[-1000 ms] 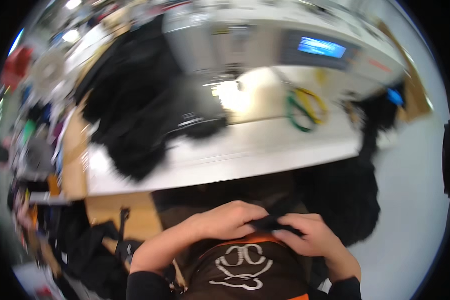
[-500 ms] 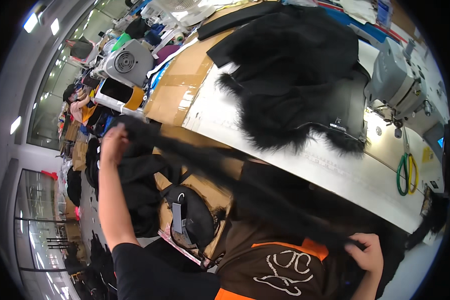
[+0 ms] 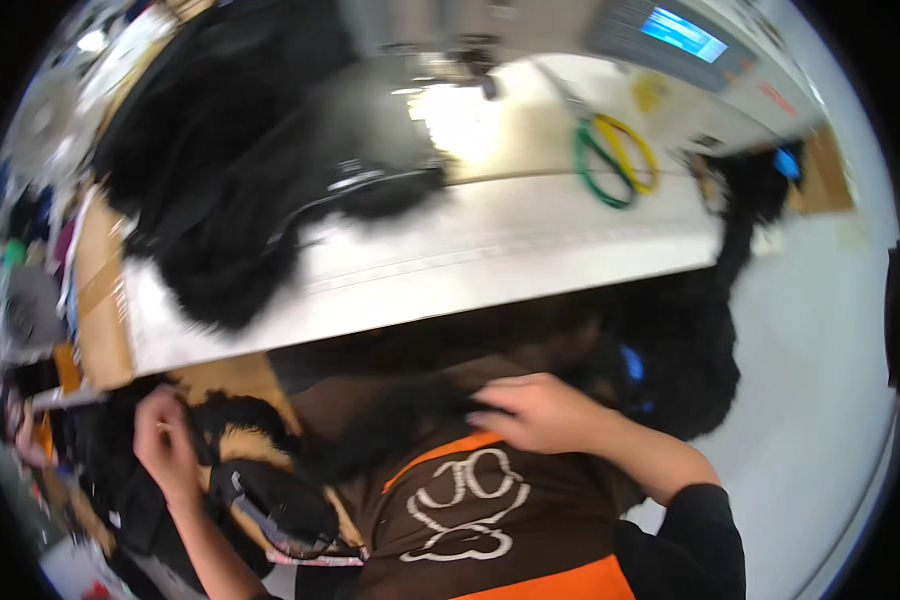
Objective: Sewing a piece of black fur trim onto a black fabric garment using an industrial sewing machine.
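A black fur strip point(image 3: 380, 430) sags across my lap, over the brown apron point(image 3: 560, 510) with orange trim. My right hand point(image 3: 545, 412) is closed in a pinch on its right part, above the apron's printed figure. Lower left, my left hand point(image 3: 167, 445) has curled fingers at the strip's other end; blur softens this grip. On the machine table point(image 3: 400, 265) lies a black garment point(image 3: 240, 150) with fur edging, its hem close to the lit needle area of the sewing machine point(image 3: 420, 25).
Scissors point(image 3: 615, 160) with green and yellow handles rest right of the needle. Black fur pieces point(image 3: 680, 350) hang off the table's right end. A cardboard sheet point(image 3: 100, 290) covers the left end. Below, an open box holds a black cap-like item point(image 3: 280, 505).
My view has swung to the right. The strip, stretched taut between my hands before, now hangs slack. My left hand has dropped low, and my right hand has come in over my lap.
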A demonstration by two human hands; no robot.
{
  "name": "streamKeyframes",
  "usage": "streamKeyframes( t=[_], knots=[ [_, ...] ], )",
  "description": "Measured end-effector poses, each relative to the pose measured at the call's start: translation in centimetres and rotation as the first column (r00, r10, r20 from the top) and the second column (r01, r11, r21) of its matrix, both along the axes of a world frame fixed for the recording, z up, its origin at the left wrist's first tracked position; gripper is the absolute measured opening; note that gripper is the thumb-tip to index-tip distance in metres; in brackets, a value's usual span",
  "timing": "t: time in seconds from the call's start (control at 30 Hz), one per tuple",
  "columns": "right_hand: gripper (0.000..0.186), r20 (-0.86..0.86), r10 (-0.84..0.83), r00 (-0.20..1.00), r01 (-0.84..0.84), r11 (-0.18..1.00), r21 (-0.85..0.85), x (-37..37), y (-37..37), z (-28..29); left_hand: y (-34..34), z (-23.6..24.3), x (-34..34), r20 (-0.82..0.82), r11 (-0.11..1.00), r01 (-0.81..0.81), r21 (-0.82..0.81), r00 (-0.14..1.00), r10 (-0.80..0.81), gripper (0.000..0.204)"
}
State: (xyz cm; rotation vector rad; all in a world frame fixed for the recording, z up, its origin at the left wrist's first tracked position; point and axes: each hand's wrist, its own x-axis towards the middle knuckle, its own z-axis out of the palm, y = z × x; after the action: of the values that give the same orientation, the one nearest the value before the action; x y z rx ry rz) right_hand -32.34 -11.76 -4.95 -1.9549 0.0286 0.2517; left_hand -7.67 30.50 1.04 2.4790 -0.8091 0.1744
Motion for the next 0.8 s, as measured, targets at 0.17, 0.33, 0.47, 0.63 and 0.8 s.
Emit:
streamKeyframes(
  t=[0.17, 0.33, 0.47, 0.63, 0.8],
  knots=[
    [0.022, 0.150, -0.068, 0.986, 0.075, 0.996, -0.041, -0.1, 4.9, -2.3, -17.2, -4.0, -9.5, -0.487, 0.755, 0.592, -0.282, 0.589, -0.645, 0.070],
    [0.024, 0.099, -0.028, 0.995, 0.037, 0.995, -0.096, -2.3, 1.3, -0.7, -17.6, -6.6, -10.3, -0.524, 0.728, 0.647, -0.225, 0.550, -0.650, 0.021],
    [0.024, 0.107, -0.156, 0.982, 0.183, 0.929, -0.320, -6.9, -5.5, -0.5, -15.5, -4.9, -7.4, -0.510, 0.855, 0.516, -0.039, 0.726, -0.462, 0.013],
    [0.016, -0.043, -0.381, 0.923, 0.359, 0.898, -0.255, -13.2, -10.4, 0.8, -12.5, -4.3, -4.8, -0.446, 0.906, 0.424, 0.000, 0.811, -0.380, 0.012],
    [0.017, -0.347, -0.475, 0.809, 0.400, 0.877, -0.268, -16.3, -12.4, 1.9, -10.4, -2.5, -2.2, -0.493, 0.907, 0.380, 0.181, 0.833, -0.251, 0.014]
  ],
)
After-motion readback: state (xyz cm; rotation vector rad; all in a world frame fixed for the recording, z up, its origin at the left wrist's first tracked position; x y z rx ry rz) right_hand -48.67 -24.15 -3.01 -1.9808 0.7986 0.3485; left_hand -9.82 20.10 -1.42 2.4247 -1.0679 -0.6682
